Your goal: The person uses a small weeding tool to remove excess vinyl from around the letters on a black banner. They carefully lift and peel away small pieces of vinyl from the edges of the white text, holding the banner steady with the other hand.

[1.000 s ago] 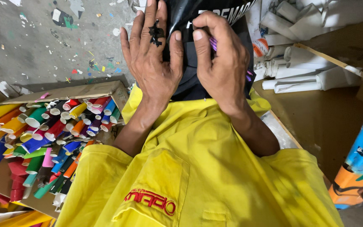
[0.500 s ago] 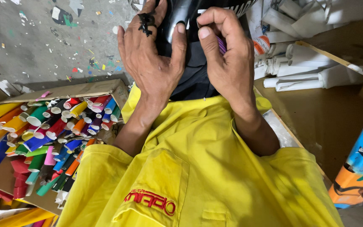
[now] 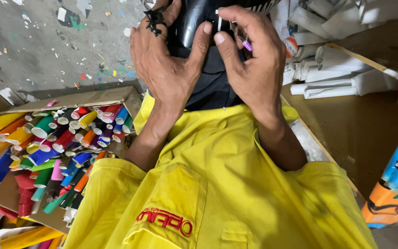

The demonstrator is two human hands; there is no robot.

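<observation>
Since the earlier frames both hands have slid toward 12 o'clock along the black sheet, so the fingertips now sit at the upper edge of the view. Left hand: fingers spread and laid flat on the glossy black sheet, thumb pressing toward the centre; a small black cut-out scrap clings to the back of one finger. Right hand: fingers curled, thumb meeting the left thumb, pinching a small tool with a violet tip against the sheet; what kind of tool it is cannot be told. The black sheet lies at 12 o'clock, draped over the lap of the yellow garment, which fills the view from centre to 6 o'clock. At 9 o'clock a cardboard box holds many coloured rolls seen end-on. At 2 o'clock white rolls lie on a wooden worktop; the grey floor at 11 o'clock is strewn with coloured offcuts.

Risks, as judged: the sheet rests on soft cloth and not on a firm base, so pressure from the tool could crease or pierce it. The thumbs lie close beside the tool tip, and a slip could nick one. The scrap stuck to the left finger could drop back onto the sheet and adhere where unwanted.
</observation>
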